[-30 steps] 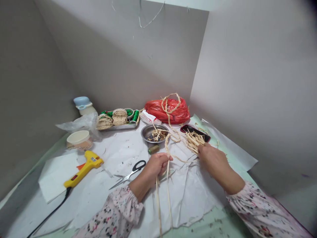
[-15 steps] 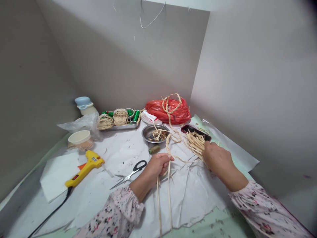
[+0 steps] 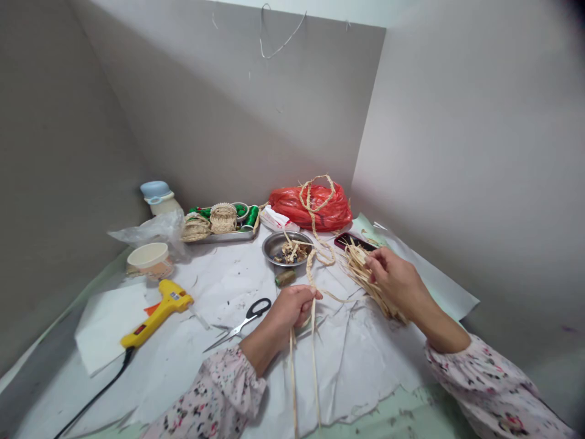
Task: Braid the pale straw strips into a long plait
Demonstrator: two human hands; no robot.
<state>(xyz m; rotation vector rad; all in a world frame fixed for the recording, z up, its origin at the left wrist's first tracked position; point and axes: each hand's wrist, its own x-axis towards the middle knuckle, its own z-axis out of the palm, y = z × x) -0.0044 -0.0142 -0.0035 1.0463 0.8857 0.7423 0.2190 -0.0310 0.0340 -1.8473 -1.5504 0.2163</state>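
My left hand [image 3: 292, 308] is closed in a pinch on the lower end of a straw braid [image 3: 323, 259]. Two loose straw strands [image 3: 315, 372] hang down from this grip toward the table's front, and another strays off to the right. The braid runs up past a metal bowl and ends in a loop over a red bag. To the right, my right hand [image 3: 395, 280] is over a bundle of straw strands [image 3: 359, 268], thumb and fingertips pinched together on straw at its upper part. How many strands lie between those fingertips is hidden.
Scissors [image 3: 242, 323] and a yellow glue gun [image 3: 158, 314] lie left of my left hand. Behind are a metal bowl [image 3: 269, 255] of scraps, a thread spool [image 3: 286, 278], a tray [image 3: 223, 236] of coils, the red bag [image 3: 286, 204] and a phone [image 3: 350, 239]. A paper cup [image 3: 150, 259] stands left.
My right hand has lifted and shifted slightly up along the straw bundle, from gripping round it to a fingertip pinch. My left hand keeps its hold on the braid.
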